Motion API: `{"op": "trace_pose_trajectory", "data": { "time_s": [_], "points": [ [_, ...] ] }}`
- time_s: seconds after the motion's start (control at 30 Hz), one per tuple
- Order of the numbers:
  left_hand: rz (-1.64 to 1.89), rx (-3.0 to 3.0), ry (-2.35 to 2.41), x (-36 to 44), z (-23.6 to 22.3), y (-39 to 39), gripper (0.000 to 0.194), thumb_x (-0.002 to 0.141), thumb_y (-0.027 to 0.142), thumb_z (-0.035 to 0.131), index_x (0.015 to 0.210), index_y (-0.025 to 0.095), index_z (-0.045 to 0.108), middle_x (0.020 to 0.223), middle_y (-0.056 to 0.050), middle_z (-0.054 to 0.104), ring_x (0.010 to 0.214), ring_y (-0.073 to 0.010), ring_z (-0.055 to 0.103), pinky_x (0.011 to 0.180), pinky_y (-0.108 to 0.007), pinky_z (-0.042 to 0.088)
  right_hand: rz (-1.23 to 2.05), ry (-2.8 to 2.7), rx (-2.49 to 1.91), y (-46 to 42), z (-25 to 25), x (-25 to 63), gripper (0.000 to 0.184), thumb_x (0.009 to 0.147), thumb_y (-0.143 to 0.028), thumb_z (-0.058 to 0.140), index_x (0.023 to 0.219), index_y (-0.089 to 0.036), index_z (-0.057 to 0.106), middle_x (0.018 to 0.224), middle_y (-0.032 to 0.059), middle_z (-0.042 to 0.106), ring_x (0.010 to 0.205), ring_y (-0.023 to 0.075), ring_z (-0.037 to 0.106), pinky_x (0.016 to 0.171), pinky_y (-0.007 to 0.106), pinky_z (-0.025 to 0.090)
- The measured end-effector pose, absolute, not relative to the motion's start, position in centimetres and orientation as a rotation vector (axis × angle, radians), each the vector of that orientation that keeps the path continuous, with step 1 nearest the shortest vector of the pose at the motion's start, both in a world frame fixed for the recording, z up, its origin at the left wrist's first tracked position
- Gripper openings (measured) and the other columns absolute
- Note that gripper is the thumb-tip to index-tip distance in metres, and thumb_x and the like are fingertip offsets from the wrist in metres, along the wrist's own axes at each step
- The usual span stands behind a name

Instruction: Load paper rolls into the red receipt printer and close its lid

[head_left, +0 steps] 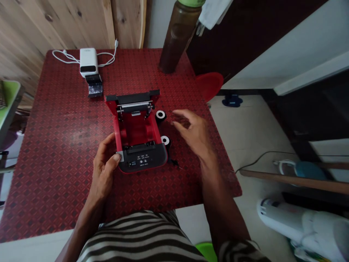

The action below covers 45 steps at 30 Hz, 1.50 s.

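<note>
My striped shirt [139, 236] is nearest. My left hand [103, 171] clamps the corner of an open red printer [136, 127], mid-counter [54, 145]; the labels on its black panel [143, 162] are too small to read. Two small rolls [160, 115] lie beside it, and my right hand [192, 133] hangs open, well apart from my left.

Bottle [178, 40] top cut off; black bit [173, 163] too small, prob. scrap
</note>
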State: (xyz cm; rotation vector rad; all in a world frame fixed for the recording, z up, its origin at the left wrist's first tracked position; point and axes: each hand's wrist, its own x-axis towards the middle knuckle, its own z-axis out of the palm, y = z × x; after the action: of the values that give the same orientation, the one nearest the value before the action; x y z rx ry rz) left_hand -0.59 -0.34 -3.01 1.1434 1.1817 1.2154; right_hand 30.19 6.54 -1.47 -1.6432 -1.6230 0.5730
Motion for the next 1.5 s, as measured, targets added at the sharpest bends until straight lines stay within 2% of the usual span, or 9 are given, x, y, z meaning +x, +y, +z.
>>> {"op": "trace_pose_trajectory", "data": {
  "time_s": [0.1,0.17,0.43,0.63,0.77,0.87,1.07,1.23,1.5],
  "points": [
    [1.208,1.128,1.186,-0.5,-2.9,-0.3,0.058,0.104,0.052,0.076,0.157,0.029,0.07,0.155,-0.01,0.076,0.143,-0.0352,0.073,0.122,-0.054,0.058,0.67,-1.723,-1.544,9.4,-3.2,28.8,0.044,0.088,-0.018,0.078,0.132,-0.024,0.078,0.141,0.012,0.083,0.131,0.0317,0.077,0.115,0.057,0.06],
    [1.204,1.116,1.194,-0.5,-2.7,-0.3,0.059,0.103,0.052,0.078,0.156,0.029,0.07,0.155,-0.01,0.077,0.138,-0.0347,0.075,0.118,-0.053,0.061,0.701,-1.748,-1.484,10.4,-4.0,27.9,0.042,0.087,-0.019,0.079,0.128,-0.024,0.077,0.137,0.0112,0.084,0.131,0.0315,0.077,0.118,0.057,0.056],
    [1.193,1.1,1.175,-0.4,-2.0,-0.3,0.057,0.103,0.05,0.079,0.156,0.031,0.07,0.15,-0.009,0.079,0.131,-0.0338,0.078,0.111,-0.05,0.064,0.689,-1.597,-1.485,10.2,-4.7,28.6,0.026,0.092,-0.031,0.07,0.117,-0.023,0.072,0.117,0.0087,0.083,0.109,0.0275,0.078,0.104,0.049,0.061],
    [1.178,1.091,1.182,-0.3,-1.8,-0.3,0.059,0.103,0.052,0.078,0.157,0.03,0.069,0.153,-0.011,0.077,0.135,-0.0353,0.077,0.112,-0.052,0.064,0.619,-1.456,-1.418,7.9,0.5,29.4,0.026,0.096,-0.029,0.073,0.122,-0.03,0.07,0.124,0.0043,0.082,0.117,0.0266,0.079,0.104,0.048,0.066],
    [1.177,1.104,1.195,-0.3,-1.8,-0.3,0.059,0.103,0.053,0.078,0.156,0.03,0.069,0.15,-0.01,0.079,0.131,-0.0342,0.079,0.11,-0.051,0.065,0.72,-1.427,-1.294,5.3,5.3,28.0,0.044,0.092,-0.028,0.09,0.13,-0.036,0.069,0.123,-0.0004,0.086,0.117,0.0244,0.083,0.103,0.044,0.07],
    [1.184,1.109,1.197,-0.4,-1.8,-0.4,0.058,0.103,0.052,0.078,0.156,0.03,0.069,0.151,-0.01,0.078,0.13,-0.0335,0.079,0.108,-0.05,0.065,0.828,-1.434,-1.225,3.9,7.3,26.5,0.037,0.093,-0.032,0.094,0.123,-0.036,0.073,0.12,-0.0012,0.087,0.112,0.0242,0.085,0.103,0.045,0.073],
    [1.174,1.096,1.178,-0.3,-1.6,-0.4,0.057,0.104,0.053,0.078,0.156,0.031,0.069,0.149,-0.009,0.079,0.134,-0.0345,0.078,0.106,-0.05,0.066,0.934,-1.492,-1.199,3.2,7.3,24.9,0.032,0.094,-0.045,0.096,0.115,-0.033,0.074,0.106,0.0001,0.083,0.096,0.0252,0.083,0.082,0.042,0.073],
    [1.178,1.069,1.178,-0.3,-2.0,-0.5,0.059,0.103,0.051,0.08,0.158,0.033,0.069,0.162,-0.009,0.072,0.154,-0.0395,0.065,0.108,-0.052,0.067,0.843,-1.641,-1.315,3.0,7.3,25.2,0.027,0.095,-0.035,0.092,0.117,-0.037,0.077,0.12,0.0019,0.084,0.114,0.0329,0.081,0.098,0.052,0.07],
    [1.18,1.038,1.143,-0.4,-2.2,-0.6,0.06,0.104,0.049,0.08,0.16,0.031,0.067,0.164,-0.009,0.071,0.156,-0.0372,0.064,0.109,-0.047,0.066,0.617,-1.793,-1.291,3.1,9.1,26.4,0.036,0.097,-0.02,0.086,0.128,-0.038,0.079,0.127,-0.001,0.084,0.119,0.0295,0.079,0.109,0.048,0.065]
  ]
}}
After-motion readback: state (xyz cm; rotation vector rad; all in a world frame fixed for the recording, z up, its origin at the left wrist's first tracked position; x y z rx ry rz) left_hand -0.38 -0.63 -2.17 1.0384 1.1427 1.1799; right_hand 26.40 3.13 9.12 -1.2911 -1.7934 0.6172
